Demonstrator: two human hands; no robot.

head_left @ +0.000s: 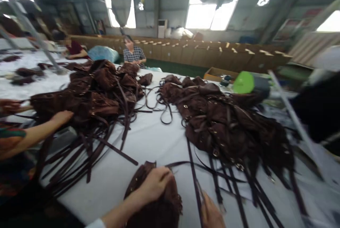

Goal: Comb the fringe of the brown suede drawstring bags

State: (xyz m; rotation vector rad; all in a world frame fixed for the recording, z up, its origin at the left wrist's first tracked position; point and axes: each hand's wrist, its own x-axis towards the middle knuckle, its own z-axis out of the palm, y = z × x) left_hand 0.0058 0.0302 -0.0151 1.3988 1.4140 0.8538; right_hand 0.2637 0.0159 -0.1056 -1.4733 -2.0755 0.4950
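A dark brown handbag (170,203) with small metal fittings lies at the near edge of the white table. My left hand (155,184) is closed on its top, fingers curled over the material. To the right of the bag, my right hand (211,212) is closed round a thin, pointed tool (199,188), partly blurred, so its exact kind is unclear. Dark straps hang beside this hand from a large heap of brown bags (225,125) on the right. One long strap (183,163) runs from near my left hand towards that heap.
Another pile of brown bags (98,89) sits on the left, straps trailing over the white table (148,139). A co-worker's hand (62,117) touches it. Metal poles (294,121) rise at both sides. Further back are a green object (243,82), a cardboard box (216,73) and seated people.
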